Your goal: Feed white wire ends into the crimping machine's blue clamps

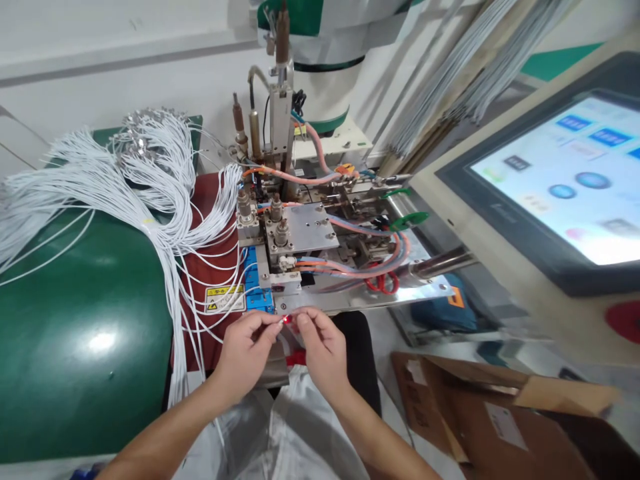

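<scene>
My left hand and my right hand meet just below the front edge of a small metal machine. Both pinch with thumb and forefinger around a tiny red-lit spot between the fingertips. A thin white wire seems to run from the left fingers, but what the right fingers hold is too small to name. A large bundle of white wires lies draped over the green surface to my left and reaches toward the machine.
A touch screen panel stands at the right. Open cardboard boxes sit low right. Orange, blue and red hoses loop over the machine. A yellow warning label is left of the blue block. White rods lean behind.
</scene>
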Demonstrator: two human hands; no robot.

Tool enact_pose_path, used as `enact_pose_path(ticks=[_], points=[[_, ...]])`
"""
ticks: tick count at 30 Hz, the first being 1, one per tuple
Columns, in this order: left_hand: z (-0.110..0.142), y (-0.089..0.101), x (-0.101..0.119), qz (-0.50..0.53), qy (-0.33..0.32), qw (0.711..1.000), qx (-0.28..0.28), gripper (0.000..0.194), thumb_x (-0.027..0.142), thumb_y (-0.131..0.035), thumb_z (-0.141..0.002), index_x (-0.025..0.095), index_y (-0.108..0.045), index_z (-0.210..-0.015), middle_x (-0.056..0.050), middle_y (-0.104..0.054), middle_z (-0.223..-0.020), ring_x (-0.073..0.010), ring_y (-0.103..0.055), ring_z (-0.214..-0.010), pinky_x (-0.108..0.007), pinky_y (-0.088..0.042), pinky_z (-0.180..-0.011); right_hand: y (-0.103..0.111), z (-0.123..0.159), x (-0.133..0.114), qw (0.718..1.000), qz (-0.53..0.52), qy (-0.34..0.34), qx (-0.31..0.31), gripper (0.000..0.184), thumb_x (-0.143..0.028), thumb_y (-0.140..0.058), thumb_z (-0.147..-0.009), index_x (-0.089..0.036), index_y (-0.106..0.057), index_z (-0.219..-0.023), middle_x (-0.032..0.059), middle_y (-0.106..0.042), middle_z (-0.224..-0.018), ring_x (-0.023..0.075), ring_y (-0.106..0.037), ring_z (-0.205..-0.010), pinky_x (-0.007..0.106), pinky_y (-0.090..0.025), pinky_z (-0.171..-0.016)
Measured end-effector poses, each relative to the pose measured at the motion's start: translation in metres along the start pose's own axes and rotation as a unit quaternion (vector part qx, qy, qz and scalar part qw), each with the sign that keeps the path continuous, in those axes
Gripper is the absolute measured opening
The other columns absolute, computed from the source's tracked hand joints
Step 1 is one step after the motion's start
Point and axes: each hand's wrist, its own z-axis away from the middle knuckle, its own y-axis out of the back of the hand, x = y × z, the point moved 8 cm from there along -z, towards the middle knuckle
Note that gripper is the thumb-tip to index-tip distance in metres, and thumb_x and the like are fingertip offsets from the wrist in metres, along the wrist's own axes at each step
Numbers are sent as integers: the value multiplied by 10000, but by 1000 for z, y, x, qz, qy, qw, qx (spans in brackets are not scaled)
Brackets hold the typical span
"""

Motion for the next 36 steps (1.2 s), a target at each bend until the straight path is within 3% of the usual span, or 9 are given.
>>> enact_pose_path(ticks=[4,9,17,26,32,34,36], points=[[0,1,4,-28,-18,999,17,131,246,-551,-795,172,-657,-776,-25,-643,-761,-136,-592,-710,-244,-487,-670,-1,4,-9,994,79,78,4,92,-228,-562,-762,-189,-627,-711,34,-617,-714,153,-580,-678,283,-482,-649],[-1,2,8,-59,-38,997,34,114,181,-550,-774,184,-663,-758,-15,-641,-740,-136,-577,-714,-257,-480,-697,-5,3,-11,987,129,99,0,94,-195,-547,-756,-187,-593,-675,20,-598,-674,141,-568,-631,265,-473,-618],[5,1,-2,-36,-26,995,85,104,212,-537,-779,157,-626,-778,-27,-613,-753,-130,-582,-704,-248,-483,-670,-13,5,7,998,55,14,6,104,-231,-512,-776,-175,-560,-703,5,-561,-672,131,-542,-633,254,-463,-612],[-1,-7,-10,27,47,998,-29,167,271,-523,-808,155,-642,-800,-35,-631,-780,-147,-580,-752,-249,-461,-707,-6,4,2,995,78,53,16,112,-214,-538,-760,-169,-579,-666,13,-565,-665,132,-535,-630,260,-446,-620],[2,-5,-20,55,55,997,25,132,267,-551,-785,145,-600,-792,-30,-592,-774,-136,-567,-728,-244,-458,-686,-11,7,17,999,-2,-44,12,153,-242,-549,-756,-159,-566,-628,-4,-548,-595,119,-505,-564,241,-427,-545],[3,-5,-21,56,42,997,37,119,255,-546,-787,146,-594,-790,-28,-585,-776,-133,-564,-728,-244,-459,-687,-11,6,12,1000,11,-16,20,140,-226,-542,-754,-165,-559,-628,-7,-538,-591,118,-502,-558,241,-426,-538],[4,-5,-21,54,30,997,45,105,239,-539,-790,149,-592,-787,-27,-583,-782,-130,-564,-730,-245,-458,-692,-10,5,-1,996,59,59,22,113,-198,-535,-751,-174,-554,-642,0,-542,-623,125,-514,-587,249,-433,-562]])
